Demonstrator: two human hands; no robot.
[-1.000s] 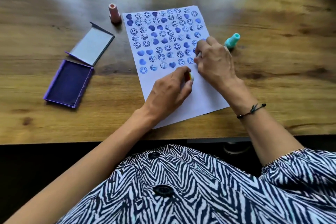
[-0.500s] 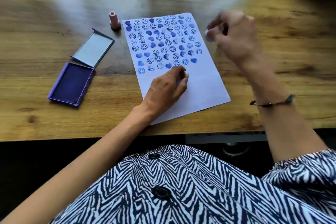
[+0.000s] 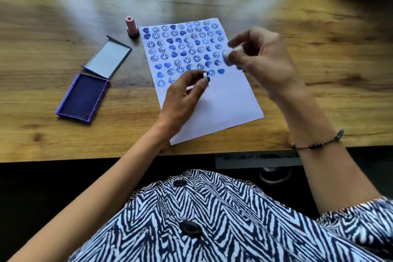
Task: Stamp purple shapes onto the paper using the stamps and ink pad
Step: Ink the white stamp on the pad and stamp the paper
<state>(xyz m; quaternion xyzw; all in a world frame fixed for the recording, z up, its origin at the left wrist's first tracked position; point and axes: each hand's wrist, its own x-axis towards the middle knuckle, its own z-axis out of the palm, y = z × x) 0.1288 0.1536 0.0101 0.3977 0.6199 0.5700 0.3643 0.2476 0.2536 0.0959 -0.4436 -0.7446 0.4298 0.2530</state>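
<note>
Small stamp (image 3: 205,76) pinched in left hand (image 3: 182,95), another stamp (image 3: 230,52) in right hand (image 3: 261,59), blurred; re-inking at ink pad (image 3: 84,97), 9 o'clock of paper (image 3: 223,102), judged advisable.

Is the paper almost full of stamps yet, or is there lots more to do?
The top half of the paper is already covered in purple smileys and hearts. Right now the left hand holds a small stamp just above the last row, and the right hand holds another, blurred stamp. The bottom half is still blank, so about half is left. The ink pad lies open, and a pink stamp stands unused.
</note>
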